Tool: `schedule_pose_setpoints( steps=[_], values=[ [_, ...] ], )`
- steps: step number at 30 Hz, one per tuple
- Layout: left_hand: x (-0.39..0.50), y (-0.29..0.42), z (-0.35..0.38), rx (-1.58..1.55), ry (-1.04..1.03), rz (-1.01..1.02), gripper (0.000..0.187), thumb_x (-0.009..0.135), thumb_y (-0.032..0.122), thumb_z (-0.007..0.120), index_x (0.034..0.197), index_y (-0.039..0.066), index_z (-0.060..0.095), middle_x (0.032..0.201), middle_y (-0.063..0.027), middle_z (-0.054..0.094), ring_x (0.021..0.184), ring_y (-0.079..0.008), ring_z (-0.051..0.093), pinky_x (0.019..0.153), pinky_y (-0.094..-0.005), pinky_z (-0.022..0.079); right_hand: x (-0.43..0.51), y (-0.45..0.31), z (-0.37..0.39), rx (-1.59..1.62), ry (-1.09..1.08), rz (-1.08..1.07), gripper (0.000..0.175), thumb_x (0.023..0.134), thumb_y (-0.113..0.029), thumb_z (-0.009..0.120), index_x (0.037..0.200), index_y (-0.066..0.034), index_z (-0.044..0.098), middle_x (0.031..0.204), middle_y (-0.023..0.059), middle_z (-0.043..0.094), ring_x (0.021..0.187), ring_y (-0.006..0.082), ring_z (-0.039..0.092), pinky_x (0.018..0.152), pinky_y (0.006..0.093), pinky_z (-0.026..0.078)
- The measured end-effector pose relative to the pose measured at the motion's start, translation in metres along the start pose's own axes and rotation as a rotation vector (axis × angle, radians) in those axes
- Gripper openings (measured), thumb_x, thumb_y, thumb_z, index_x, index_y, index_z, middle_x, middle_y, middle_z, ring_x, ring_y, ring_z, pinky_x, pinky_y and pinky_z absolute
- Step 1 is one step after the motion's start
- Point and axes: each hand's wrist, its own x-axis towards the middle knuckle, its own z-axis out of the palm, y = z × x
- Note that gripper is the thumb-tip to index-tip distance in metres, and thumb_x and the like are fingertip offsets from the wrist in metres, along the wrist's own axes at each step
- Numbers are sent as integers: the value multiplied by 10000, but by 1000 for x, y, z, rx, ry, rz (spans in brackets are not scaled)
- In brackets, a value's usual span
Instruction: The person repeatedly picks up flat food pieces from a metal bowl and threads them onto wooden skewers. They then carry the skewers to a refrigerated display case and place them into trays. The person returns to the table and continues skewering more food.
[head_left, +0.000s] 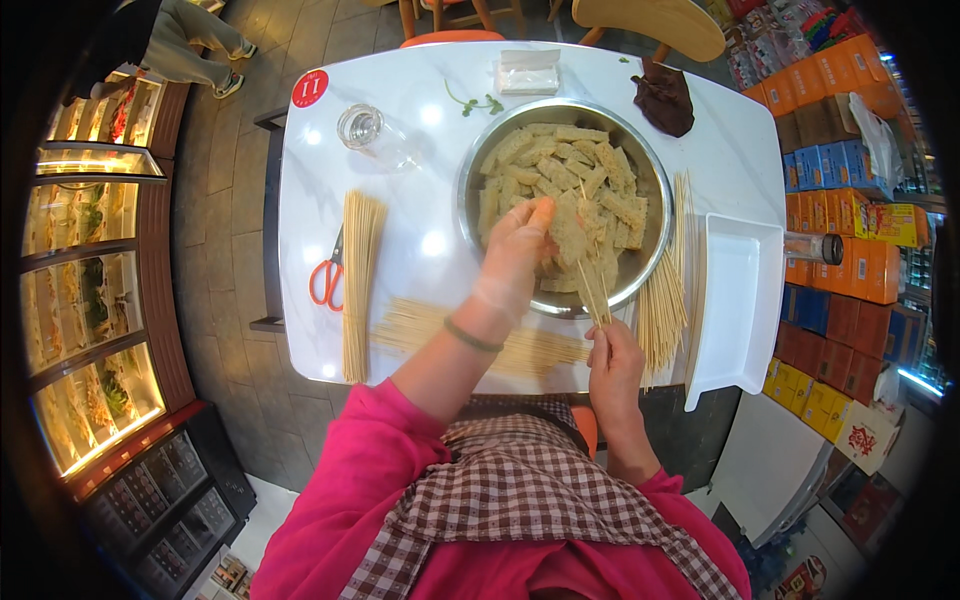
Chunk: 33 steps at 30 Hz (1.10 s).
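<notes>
A wide stainless steel bowl (658, 169) heaped with beige, porous food strips (551, 169) stands on the table before me. My left hand (517, 251), in a thin clear glove, reaches over the bowl and grips a flat beige piece (568, 225). Below it, my right hand (616, 364) holds thin bamboo skewers (598, 304) by their lower ends at the bowl's near rim. Their upper parts run along the pieces over the bowl; how many are pierced is hard to tell. Loose skewers (480, 337) lie under my left forearm, and more skewers (664, 307) rest right of the bowl.
Left on the white table (315, 195) lie a skewer bundle (361, 285), orange-handled scissors (328, 281) and a glass jar (375, 135). A white tray (739, 300) sits at the right edge. Tissues (529, 73) and a dark cloth-like item (664, 97) lie behind. A person (191, 45) stands upper left.
</notes>
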Motion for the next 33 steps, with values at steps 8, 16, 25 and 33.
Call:
schedule_pose_setpoints(
  steps=[8, 16, 25, 33],
  values=[
    [-5, 2, 2, 53, -54, 19, 243, 1040, 313, 600, 1135, 98, 662, 1038, 14, 689, 878, -66, 589, 793, -247, 460, -1, -1, -1, -35, 9, -3, 65, 940, 23, 554, 933, 27, 618, 941, 205, 634, 827, 393, 627, 726, 425, 494],
    [-12, 13, 7, 139, -61, -1, 210, 1010, 232, 633, 1097, 45, 673, 1005, -19, 680, 877, -98, 605, 774, -252, 487, 3, -3, 0, -47, 37, -28, 59, 930, 30, 558, 929, 26, 617, 944, 203, 635, 835, 395, 633, 733, 429, 501],
    [-16, 11, 9, 271, -110, 22, 215, 970, 201, 688, 1055, 4, 710, 949, -18, 680, 835, -107, 612, 744, -251, 502, 6, -7, 2, -54, 56, -56, 63, 931, 31, 562, 928, 15, 623, 956, 197, 643, 841, 386, 639, 735, 424, 505],
    [-18, 5, 12, 317, -120, 60, 307, 964, 197, 698, 1175, -25, 681, 932, -22, 673, 807, -81, 568, 715, -231, 475, 9, -5, 1, -20, 97, -33, 112, 946, 23, 556, 996, 23, 657, 984, 193, 661, 830, 359, 645, 727, 412, 509]
  ],
)
